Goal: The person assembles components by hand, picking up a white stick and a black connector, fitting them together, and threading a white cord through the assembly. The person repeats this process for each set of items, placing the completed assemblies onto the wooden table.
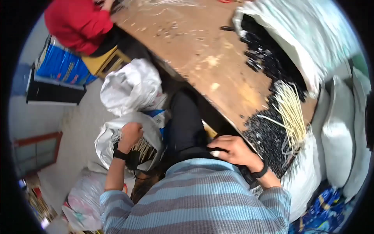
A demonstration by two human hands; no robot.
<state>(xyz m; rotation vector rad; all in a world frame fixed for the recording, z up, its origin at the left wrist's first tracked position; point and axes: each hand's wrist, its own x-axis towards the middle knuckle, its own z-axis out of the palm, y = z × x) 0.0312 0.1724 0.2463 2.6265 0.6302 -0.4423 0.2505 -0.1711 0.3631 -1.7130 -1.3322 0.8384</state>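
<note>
With centre of my view as the dial, I see the left hand (131,137) at eight o'clock, over the mouth of an open white sack (104,134). Its fingers are bent; I cannot tell if they are closed on anything. The pale strips (145,151) are inside this sack, just beside the hand and the wrist.

The right hand (233,150) is at four o'clock, near the table edge and at the waist of the striped sweater (202,199). Its fingers are curled, with something small and whitish at their tips, but I cannot tell whether it is gripped.

At three o'clock I find a pale bundle (290,111) of thin sticks, beside a heap of small black pieces (265,134) on the brown table (187,50). A large whitish sack (307,39) lies at two o'clock, its opening showing more black pieces. At ten o'clock sits another person in red (78,25), near a second white sack (131,84).
</note>
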